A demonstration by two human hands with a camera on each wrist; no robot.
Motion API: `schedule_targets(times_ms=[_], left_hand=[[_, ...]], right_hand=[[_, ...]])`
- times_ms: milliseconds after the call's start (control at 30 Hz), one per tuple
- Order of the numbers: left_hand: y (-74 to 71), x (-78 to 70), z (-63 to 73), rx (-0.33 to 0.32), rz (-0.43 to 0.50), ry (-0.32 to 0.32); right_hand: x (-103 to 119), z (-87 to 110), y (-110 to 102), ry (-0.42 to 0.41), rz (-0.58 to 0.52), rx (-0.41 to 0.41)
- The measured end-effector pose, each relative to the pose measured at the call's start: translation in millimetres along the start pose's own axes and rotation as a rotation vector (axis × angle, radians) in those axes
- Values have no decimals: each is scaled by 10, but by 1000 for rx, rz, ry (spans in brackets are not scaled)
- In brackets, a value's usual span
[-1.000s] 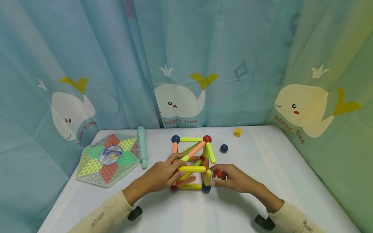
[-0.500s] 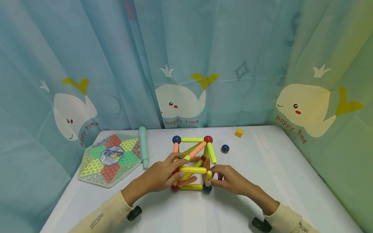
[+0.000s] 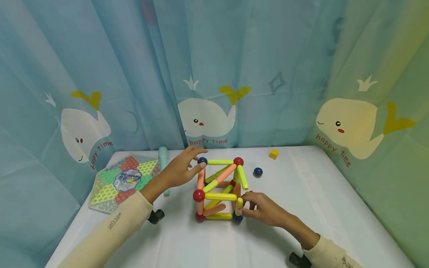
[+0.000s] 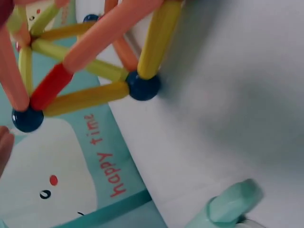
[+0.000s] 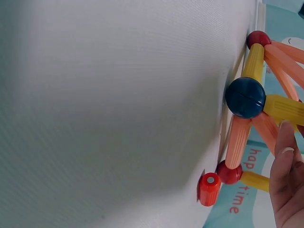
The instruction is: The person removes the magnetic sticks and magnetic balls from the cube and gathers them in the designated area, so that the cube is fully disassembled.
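A frame of magnetic sticks and balls (image 3: 220, 196) stands mid-table, built of yellow, lime and orange sticks. At its near right corner my right hand (image 3: 266, 210) pinches an upright yellow stick (image 3: 239, 204) between thumb and fingers. That stick rises from a dark blue ball (image 5: 245, 98) in the right wrist view. My left hand (image 3: 177, 169) hovers by the far left top corner, fingers extended, near a blue ball (image 3: 202, 160). In the left wrist view a fingertip (image 4: 4, 147) shows apart from the corner ball (image 4: 27, 118). A lime stick (image 3: 242, 177) slants from the top red ball (image 3: 238, 161).
Left of the frame lie a star-patterned game board (image 3: 124, 182) and a mint-green tube (image 3: 163, 158). A loose blue ball (image 3: 257, 172) and a yellow cube (image 3: 273, 154) sit at the back right. A short red piece (image 5: 209, 189) lies beside the frame. Curtains (image 3: 214, 74) border the table.
My left hand has let go of the frame's near left top corner and moved up and back to the far left ball. The right hand has closed in on the upright yellow stick.
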State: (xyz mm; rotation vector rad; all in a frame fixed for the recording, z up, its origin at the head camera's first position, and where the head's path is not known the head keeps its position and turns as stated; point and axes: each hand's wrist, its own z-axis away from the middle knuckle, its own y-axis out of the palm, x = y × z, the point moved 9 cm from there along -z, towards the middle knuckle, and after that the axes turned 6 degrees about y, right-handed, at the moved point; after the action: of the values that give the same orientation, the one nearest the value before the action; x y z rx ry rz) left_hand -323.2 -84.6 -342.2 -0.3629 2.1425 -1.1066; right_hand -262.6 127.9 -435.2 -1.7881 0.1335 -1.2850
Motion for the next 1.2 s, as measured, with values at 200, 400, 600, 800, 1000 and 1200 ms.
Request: schedule_targets(times_ms=[200,400,600,800,1000,1200], left_hand=[[180,252,-236,244,6,-65],[334,392,-290,377,31,-136],[369,393,-312,396,77,-149],[372,403,-322,377,62,-141],[372,405,-317,359,68,-139],[366,367,-306,357,57,-130]], right_hand=[[-59,2,55,38,5,20],[-89,-18,169,82,9,62],[-95,-28,197,96,0,99],[-114,-3,227,127,-35,166],[-144,10,247,160,-35,180],[-156,36,258,160,-43,178]])
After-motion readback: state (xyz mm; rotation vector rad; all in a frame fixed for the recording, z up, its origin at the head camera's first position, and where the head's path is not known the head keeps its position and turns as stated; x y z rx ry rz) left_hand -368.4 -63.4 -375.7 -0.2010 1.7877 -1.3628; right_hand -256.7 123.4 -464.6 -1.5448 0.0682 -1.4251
